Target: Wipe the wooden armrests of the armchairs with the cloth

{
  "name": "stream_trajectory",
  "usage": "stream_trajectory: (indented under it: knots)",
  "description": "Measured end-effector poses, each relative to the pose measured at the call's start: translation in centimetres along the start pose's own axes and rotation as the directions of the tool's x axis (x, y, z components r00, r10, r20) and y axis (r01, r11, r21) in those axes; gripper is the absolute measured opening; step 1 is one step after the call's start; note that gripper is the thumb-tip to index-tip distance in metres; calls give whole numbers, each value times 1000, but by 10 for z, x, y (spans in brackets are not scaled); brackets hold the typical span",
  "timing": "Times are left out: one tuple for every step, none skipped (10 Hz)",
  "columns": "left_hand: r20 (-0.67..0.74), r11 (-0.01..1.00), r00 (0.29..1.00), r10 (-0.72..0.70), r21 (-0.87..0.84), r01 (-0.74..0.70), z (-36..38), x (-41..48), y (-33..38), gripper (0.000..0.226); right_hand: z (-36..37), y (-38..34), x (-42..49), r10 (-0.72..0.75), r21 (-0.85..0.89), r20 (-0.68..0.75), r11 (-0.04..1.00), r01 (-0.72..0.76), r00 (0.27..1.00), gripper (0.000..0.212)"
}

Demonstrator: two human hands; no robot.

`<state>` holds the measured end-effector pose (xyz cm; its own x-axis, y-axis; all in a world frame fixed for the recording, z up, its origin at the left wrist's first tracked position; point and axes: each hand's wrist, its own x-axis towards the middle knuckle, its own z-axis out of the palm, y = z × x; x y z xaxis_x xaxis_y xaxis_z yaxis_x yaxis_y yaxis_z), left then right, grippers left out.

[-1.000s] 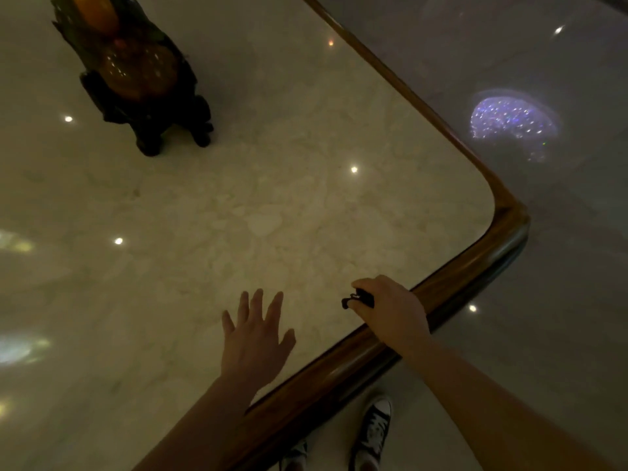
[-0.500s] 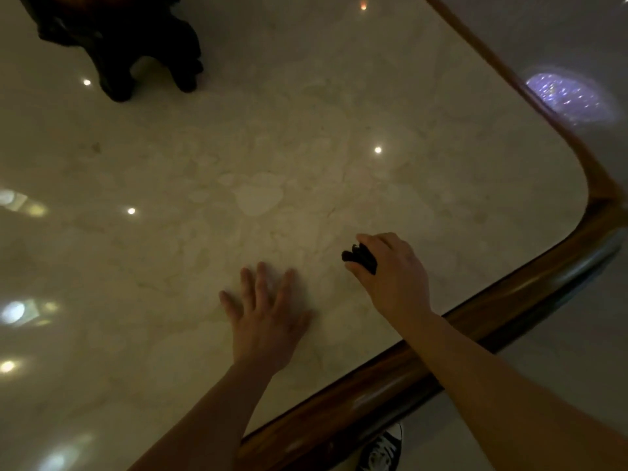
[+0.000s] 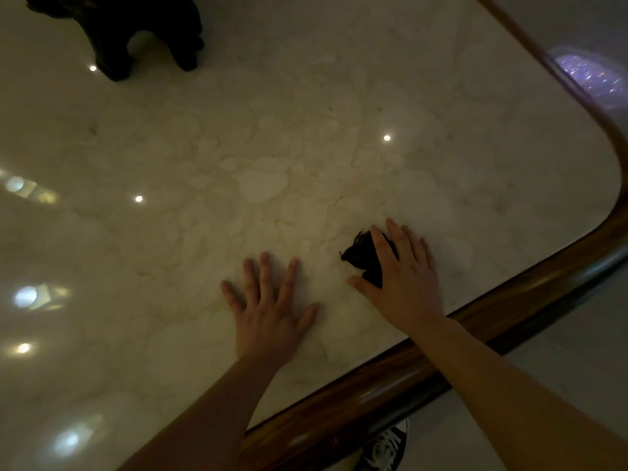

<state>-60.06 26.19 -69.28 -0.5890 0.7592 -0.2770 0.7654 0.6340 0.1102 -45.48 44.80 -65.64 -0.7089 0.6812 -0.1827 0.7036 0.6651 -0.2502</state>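
Note:
A small dark cloth (image 3: 360, 254) lies bunched on a pale marble tabletop (image 3: 272, 137). My right hand (image 3: 406, 283) rests flat on it, fingers spread, and pins it between thumb and forefinger; part of the cloth sticks out to the left. A hand's width to the left, my left hand (image 3: 272, 311) presses palm-down on the bare marble with its fingers apart and nothing in it. No armchair or armrest is in view.
A rounded brown wooden rim (image 3: 509, 317) edges the table along the near side and curves up the right. A dark carved ornament stand (image 3: 136, 32) sits at the far left. Below the rim are a glossy floor and my sneaker (image 3: 384, 447).
My right hand carried the cloth from the wooden rim inward onto the marble and flattened over it. My left hand settled flat on the table. The view shifted forward over the tabletop.

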Motion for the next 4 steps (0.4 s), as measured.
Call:
stream_trajectory:
  knots:
    - [59, 1000, 998, -5, -5, 5, -5, 1, 0, 81, -8, 0, -3, -5, 23, -6, 1000, 5, 1000, 91]
    - [120, 999, 992, -26, -29, 30, -20, 4, 1, 82, -22, -4, -2, 13, 67, 4, 998, -14, 1000, 88]
    - [141, 999, 989, -39, -23, 43, -39, 3, 3, 82, -38, -9, -3, 16, 103, 7, 995, -17, 1000, 85]
    - [140, 1000, 990, -9, -1, 10, -60, 0, 4, 82, -57, -17, -5, 39, 134, 28, 990, -42, 999, 80]
